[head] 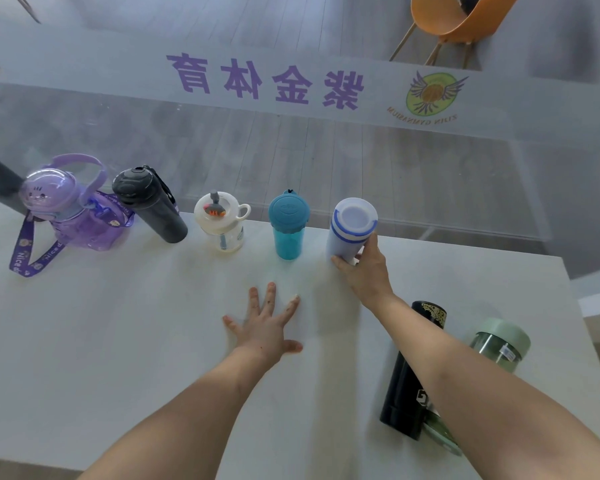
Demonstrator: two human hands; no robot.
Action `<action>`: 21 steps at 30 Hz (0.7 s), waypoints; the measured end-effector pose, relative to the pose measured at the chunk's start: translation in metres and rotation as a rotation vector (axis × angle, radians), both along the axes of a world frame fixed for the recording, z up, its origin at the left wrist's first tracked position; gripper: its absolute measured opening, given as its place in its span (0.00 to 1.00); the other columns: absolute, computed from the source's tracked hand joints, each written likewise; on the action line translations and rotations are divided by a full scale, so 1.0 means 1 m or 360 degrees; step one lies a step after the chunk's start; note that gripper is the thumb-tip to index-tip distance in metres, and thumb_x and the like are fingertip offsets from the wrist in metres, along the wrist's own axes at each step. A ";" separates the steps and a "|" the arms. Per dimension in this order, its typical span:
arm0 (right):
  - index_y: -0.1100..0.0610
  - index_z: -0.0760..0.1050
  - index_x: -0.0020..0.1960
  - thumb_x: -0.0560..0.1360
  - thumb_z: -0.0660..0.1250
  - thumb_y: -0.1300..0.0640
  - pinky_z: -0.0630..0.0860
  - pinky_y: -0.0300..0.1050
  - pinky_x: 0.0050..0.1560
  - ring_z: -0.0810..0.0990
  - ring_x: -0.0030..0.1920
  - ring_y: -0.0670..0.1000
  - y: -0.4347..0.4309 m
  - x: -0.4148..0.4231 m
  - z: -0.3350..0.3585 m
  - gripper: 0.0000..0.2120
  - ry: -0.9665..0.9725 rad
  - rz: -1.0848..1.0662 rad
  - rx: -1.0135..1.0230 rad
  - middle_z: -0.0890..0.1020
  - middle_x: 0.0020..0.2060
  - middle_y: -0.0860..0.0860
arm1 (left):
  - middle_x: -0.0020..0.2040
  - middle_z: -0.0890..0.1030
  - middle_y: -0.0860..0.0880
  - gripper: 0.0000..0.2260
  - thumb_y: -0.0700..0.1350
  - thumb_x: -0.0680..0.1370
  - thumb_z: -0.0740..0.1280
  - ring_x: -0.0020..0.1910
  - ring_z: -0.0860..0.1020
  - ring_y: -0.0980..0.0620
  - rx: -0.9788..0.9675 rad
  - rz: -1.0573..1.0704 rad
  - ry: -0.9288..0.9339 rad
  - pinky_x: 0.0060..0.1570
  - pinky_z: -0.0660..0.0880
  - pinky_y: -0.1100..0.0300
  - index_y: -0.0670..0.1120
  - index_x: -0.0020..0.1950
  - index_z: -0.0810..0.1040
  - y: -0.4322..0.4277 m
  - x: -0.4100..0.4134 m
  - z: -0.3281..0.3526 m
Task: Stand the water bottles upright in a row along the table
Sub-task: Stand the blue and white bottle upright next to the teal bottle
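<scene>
The white bottle with blue bands (352, 226) stands upright at the right end of the row on the surface (153, 323), its lower body pinched in the right hand's (364, 271) grip. That arm reaches forward, extended. The left hand (267, 323) lies flat, fingers spread, holding nothing.

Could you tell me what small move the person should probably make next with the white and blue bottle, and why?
Probably let go of it. The white and blue bottle already looks upright at the right end of the row, beside the teal bottle, with the right hand gripping its base. The black bottle lies on its side near that arm, so it seems the likely next pick. The left hand rests flat on the table.
</scene>
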State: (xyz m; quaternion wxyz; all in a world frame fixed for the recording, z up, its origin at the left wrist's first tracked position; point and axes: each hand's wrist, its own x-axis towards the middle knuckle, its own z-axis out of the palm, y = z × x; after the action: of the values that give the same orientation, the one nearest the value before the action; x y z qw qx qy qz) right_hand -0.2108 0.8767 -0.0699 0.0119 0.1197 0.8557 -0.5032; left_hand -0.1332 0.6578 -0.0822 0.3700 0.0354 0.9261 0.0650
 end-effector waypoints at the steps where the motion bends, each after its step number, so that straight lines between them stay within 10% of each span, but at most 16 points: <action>1: 0.43 0.62 0.71 0.71 0.78 0.52 0.78 0.58 0.61 0.80 0.58 0.54 0.000 0.000 0.001 0.36 0.0000 -0.0002 0.0000 0.77 0.60 0.44 | 0.80 0.26 0.54 0.43 0.68 0.77 0.66 0.78 0.26 0.43 0.0000 0.0001 0.0001 0.66 0.48 0.18 0.72 0.78 0.35 0.000 0.000 0.000; 21: 0.47 0.62 0.71 0.71 0.77 0.52 0.78 0.60 0.60 0.80 0.60 0.56 0.002 0.003 -0.001 0.35 -0.0010 0.0004 0.0005 0.77 0.62 0.45 | 0.80 0.27 0.54 0.43 0.68 0.77 0.66 0.79 0.28 0.42 -0.0027 -0.0013 0.0034 0.66 0.50 0.18 0.71 0.78 0.36 0.000 0.000 -0.001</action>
State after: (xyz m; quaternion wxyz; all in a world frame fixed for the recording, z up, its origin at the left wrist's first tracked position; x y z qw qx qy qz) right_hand -0.2079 0.8783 -0.0710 0.0153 0.1202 0.8567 -0.5015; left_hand -0.1328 0.6576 -0.0835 0.3606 0.0367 0.9303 0.0551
